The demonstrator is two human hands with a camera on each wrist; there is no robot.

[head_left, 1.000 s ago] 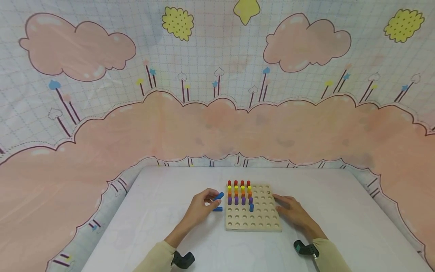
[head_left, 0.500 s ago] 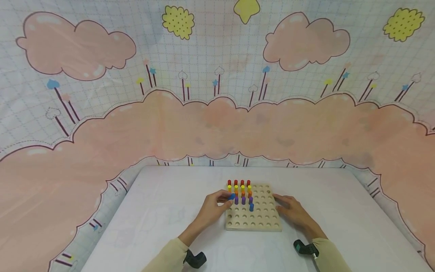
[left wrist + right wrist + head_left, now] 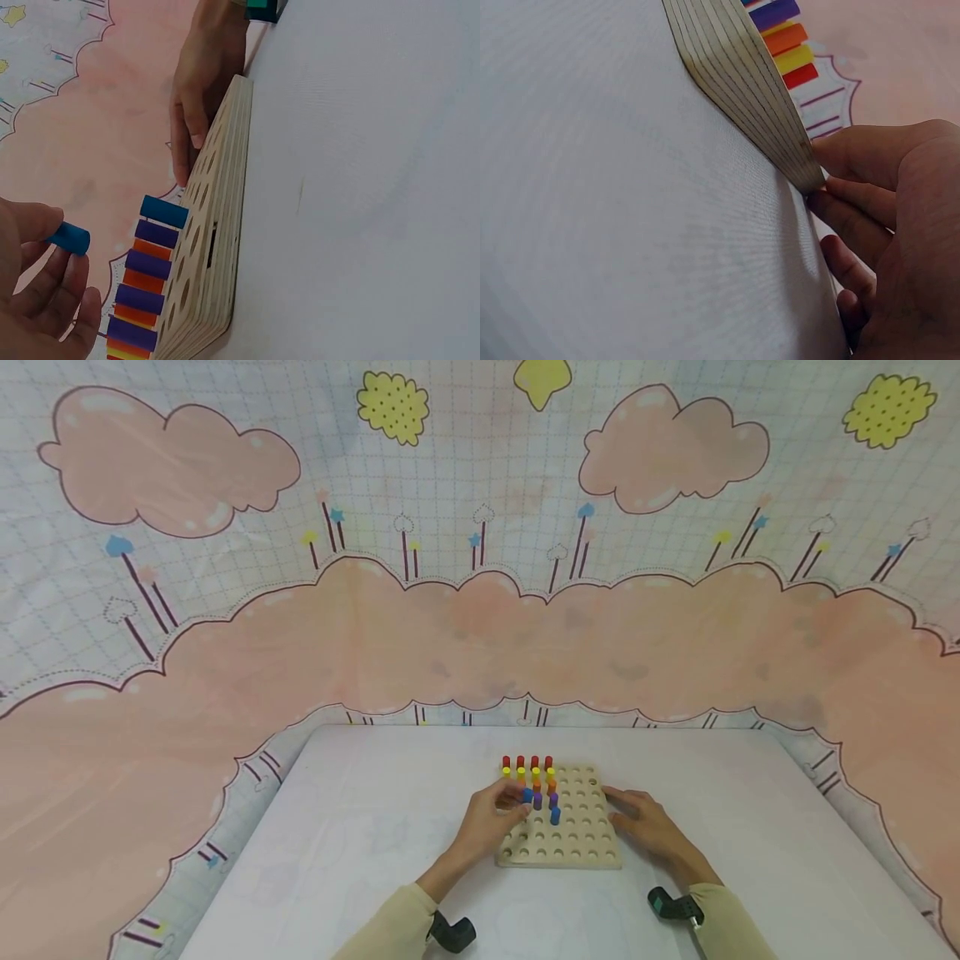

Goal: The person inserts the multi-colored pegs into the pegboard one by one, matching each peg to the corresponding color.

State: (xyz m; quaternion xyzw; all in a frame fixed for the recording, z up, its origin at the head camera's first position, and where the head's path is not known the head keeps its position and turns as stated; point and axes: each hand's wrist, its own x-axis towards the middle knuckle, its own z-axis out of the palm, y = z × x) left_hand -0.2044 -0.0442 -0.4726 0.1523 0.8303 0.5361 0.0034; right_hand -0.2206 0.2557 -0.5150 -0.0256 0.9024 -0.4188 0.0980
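Observation:
A wooden pegboard (image 3: 558,864) lies on the white table, with rows of red pegs (image 3: 535,762), yellow pegs (image 3: 536,772), orange pegs (image 3: 551,786) and purple pegs (image 3: 553,801) at its far left part. One blue peg (image 3: 555,817) stands in front of the rightmost purple one. Over the left side of the board, my left hand (image 3: 491,818) pinches another blue peg (image 3: 71,238) between thumb and fingers, raised above the peg tops and tilted. My right hand (image 3: 652,831) holds the board's right edge, thumb on its upper edge and fingers against the side.
The white table (image 3: 337,827) spreads around the board. A patterned cloth backdrop (image 3: 480,643) rises behind its far edge. A black device (image 3: 453,932) sits on the left wrist, and a similar device (image 3: 675,906) on the right.
My left hand has moved right from beside the board to over its left rows, carrying the blue peg. A blue peg seen lying on the table is out of sight. The right hand stays put.

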